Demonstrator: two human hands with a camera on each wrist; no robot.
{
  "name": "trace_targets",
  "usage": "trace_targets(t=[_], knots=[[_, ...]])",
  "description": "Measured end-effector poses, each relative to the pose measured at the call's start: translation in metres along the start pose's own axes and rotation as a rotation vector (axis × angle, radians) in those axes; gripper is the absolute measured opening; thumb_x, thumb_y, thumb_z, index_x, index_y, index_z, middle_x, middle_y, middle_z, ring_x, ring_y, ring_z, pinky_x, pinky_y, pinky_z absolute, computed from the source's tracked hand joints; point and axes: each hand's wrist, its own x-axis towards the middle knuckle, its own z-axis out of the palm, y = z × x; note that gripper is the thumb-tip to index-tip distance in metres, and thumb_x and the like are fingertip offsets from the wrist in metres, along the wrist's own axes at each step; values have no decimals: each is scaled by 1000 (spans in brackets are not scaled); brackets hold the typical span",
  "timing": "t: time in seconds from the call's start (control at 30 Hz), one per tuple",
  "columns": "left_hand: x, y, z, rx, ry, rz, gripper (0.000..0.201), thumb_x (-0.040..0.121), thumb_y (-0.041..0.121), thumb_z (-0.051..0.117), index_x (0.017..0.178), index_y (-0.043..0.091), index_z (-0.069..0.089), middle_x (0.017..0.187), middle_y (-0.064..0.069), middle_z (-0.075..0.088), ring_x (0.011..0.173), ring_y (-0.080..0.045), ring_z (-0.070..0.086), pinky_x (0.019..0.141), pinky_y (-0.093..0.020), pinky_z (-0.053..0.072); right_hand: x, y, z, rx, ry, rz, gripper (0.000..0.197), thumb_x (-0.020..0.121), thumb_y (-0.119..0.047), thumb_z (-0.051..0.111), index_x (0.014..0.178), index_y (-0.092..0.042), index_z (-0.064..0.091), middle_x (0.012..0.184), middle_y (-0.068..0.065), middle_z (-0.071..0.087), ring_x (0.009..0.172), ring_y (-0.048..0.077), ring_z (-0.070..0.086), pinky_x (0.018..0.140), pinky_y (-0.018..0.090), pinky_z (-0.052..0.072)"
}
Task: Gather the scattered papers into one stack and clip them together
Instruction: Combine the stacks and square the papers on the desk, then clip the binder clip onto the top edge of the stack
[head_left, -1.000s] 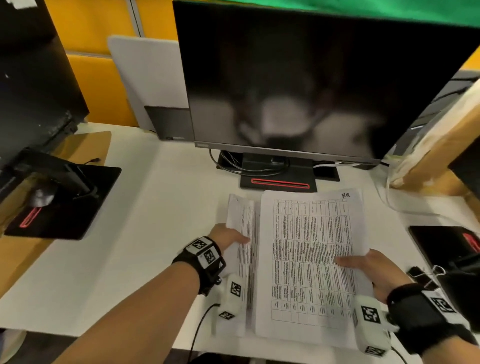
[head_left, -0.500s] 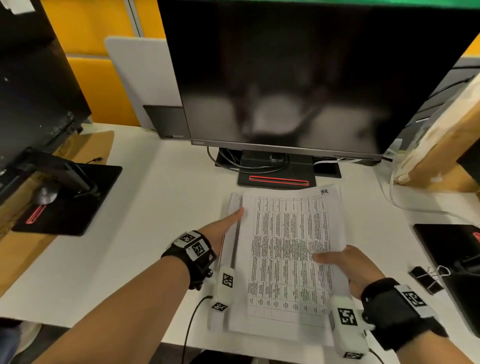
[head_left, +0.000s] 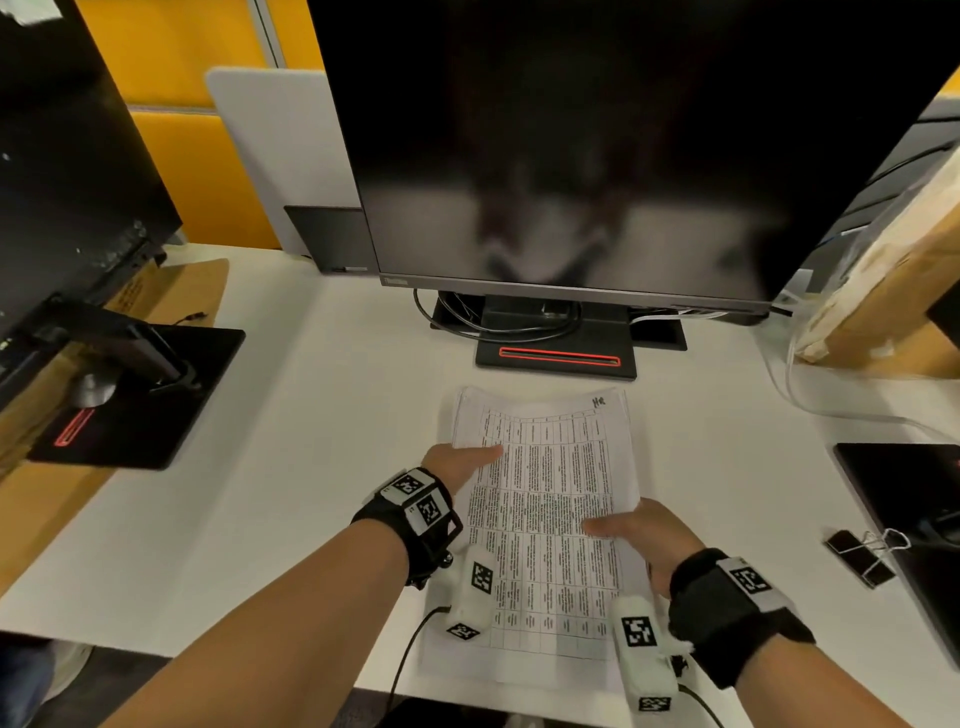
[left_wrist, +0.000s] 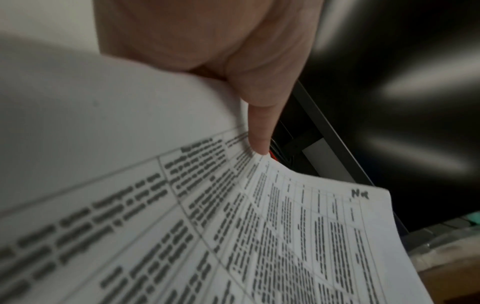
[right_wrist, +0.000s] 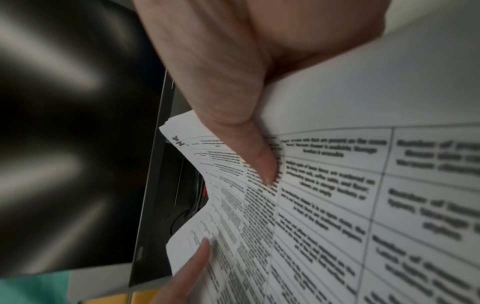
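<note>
One stack of printed table sheets (head_left: 545, 509) is held between both hands just in front of the monitor stand, bowed slightly and apparently raised off the white table (head_left: 291, 467). My left hand (head_left: 467, 460) grips its left edge, thumb (left_wrist: 259, 127) on the top sheet (left_wrist: 285, 236), fingers hidden beneath. My right hand (head_left: 628, 525) grips the right edge the same way, with its thumb (right_wrist: 249, 148) pressing the printed page (right_wrist: 337, 205). Two black binder clips (head_left: 862, 556) lie on the table to the right of my right wrist, untouched.
A large dark monitor (head_left: 571, 156) on a black base (head_left: 556, 358) stands just behind the papers. A second monitor's stand (head_left: 140, 395) is at the left. A black flat base (head_left: 914, 519) and a cardboard box (head_left: 883, 291) sit on the right.
A second pile that stuck out at the left has been pushed under the top sheets into one stack. My left hand went from pushing the edge to gripping it.
</note>
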Motion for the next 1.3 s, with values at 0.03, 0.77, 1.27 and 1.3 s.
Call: trace_targets(t=[0.03,0.77,1.27,1.3], knots=[[3,-2,3,16,38,-1,86,72,41,77,138,-2,41,139,-19,50,128,-34,47,105,-40,40,2,1,2,-8,-2,-7,40,78,2,70,117,0,61,101,8,69,90,16,62,92,31,42],[-2,-5,10,226,201,191,52,74,39,75,105,-2,65,95,-19,71,88,-36,68,82,-45,57,-30,3,-116,-887,905,67,48,85,-19,55,132,-11,45,137,19,37,123,38,38,98,45,39],[7,-6,0,144,110,63,111,37,58,85,125,-2,53,116,-20,65,105,-37,63,92,-48,52,-8,-19,-121,-542,630,-264,19,86,-2,56,90,-6,74,104,12,71,97,27,62,76,21,38],[20,-12,-2,144,102,56,125,25,63,83,128,-1,52,118,-20,64,106,-37,63,92,-48,52,-6,-28,-114,-460,593,-340,17,85,0,59,85,-8,74,99,12,71,95,26,62,78,21,38]])
